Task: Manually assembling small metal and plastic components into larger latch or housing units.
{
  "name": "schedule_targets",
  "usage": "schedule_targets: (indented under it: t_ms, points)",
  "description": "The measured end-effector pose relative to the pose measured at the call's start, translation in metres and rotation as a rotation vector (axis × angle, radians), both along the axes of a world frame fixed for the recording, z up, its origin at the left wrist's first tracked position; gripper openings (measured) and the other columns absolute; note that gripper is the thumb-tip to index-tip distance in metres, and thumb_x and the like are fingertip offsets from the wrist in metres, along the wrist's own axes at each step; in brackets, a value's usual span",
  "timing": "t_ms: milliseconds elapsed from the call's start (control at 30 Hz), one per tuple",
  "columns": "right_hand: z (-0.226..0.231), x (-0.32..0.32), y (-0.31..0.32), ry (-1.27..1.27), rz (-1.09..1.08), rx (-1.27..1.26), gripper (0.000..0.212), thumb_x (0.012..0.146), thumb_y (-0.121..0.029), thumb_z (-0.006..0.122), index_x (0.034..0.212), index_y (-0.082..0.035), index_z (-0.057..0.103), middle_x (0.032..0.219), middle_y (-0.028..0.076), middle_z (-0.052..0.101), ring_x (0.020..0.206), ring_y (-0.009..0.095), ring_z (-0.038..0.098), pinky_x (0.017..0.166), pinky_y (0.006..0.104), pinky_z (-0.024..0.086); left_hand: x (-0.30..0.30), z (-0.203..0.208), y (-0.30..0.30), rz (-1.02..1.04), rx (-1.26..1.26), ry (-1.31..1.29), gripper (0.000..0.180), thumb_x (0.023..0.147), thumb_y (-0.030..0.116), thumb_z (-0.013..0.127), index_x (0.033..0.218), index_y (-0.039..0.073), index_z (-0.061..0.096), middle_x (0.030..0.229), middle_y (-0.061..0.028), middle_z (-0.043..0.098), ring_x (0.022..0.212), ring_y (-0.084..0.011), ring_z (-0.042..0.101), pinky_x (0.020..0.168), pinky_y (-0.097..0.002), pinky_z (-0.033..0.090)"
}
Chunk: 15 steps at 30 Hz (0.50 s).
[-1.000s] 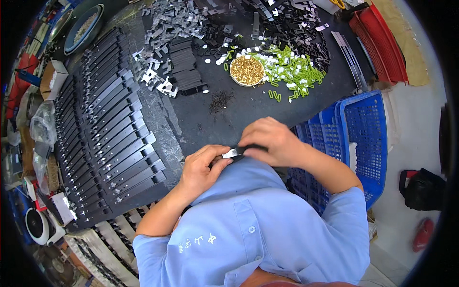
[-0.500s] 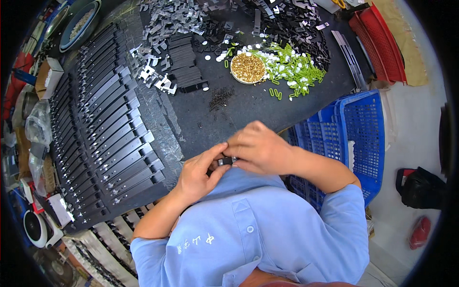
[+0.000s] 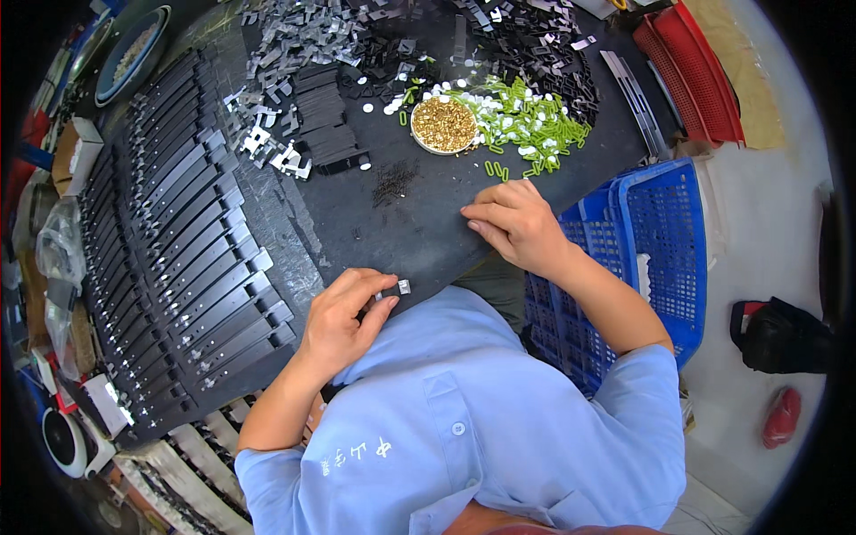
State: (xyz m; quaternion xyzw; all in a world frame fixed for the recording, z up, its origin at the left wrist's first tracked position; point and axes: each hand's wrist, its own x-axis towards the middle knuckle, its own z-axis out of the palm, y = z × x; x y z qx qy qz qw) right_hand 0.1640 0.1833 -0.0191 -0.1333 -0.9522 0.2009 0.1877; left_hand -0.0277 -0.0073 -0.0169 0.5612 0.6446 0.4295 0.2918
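Near the table's front edge, my left hand (image 3: 344, 314) is closed around a small metal part (image 3: 404, 287), whose silvery end sticks out past the fingertips. The rest of that part is hidden by the fingers. My right hand (image 3: 520, 223) is apart from it, over the table's right side, thumb and fingers drawn together in a pinch. Anything between those fingertips is too small to make out. Beyond this hand lie green oblong loops (image 3: 546, 135) mixed with white discs, and a round dish (image 3: 414, 134) of small gold-coloured pieces. Tiny dark bits (image 3: 393, 181) are scattered left of it.
Rows of long black metal strips (image 3: 209, 259) cover the left side. A stack of flat black plates (image 3: 325, 120) and a heap of silvery brackets (image 3: 299, 45) lie farther back. Blue plastic crates (image 3: 664, 178) stand to the right, with red baskets (image 3: 687, 76) behind them.
My hands have come apart. The right hand has moved away to the right and forward, while the left has shifted slightly left, keeping the metal part.
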Motion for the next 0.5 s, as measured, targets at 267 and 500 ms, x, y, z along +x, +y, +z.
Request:
schedule_targets:
  t_ms: [267,500]
  points:
    - [-0.016,-0.04,-0.025,0.013,-0.027,0.095,0.013,0.067,-0.016,0.071,0.076,-0.01,0.063,0.075,0.002,0.053,0.075,0.019,0.053,0.07,0.0341,0.036,0.005,0.003,0.007,-0.014,0.056,0.045,0.021,0.075,0.001,0.067,0.095,0.001,0.063,0.086,-0.0104,0.062,0.062,-0.0205,0.061,0.054,-0.0289,0.049]
    - [0.001,-0.042,-0.026,-0.009,0.002,-0.291,0.011,0.072,-0.015,0.07,0.076,-0.007,0.064,0.075,0.005,0.057,0.071,0.021,0.055,0.068,0.0343,0.04,0.004,0.009,0.028,0.037,0.143,0.441,0.019,0.072,0.003,0.069,0.09,0.003,0.064,0.076,-0.0077,0.061,0.062,-0.0225,0.058,0.055,-0.0306,0.045]
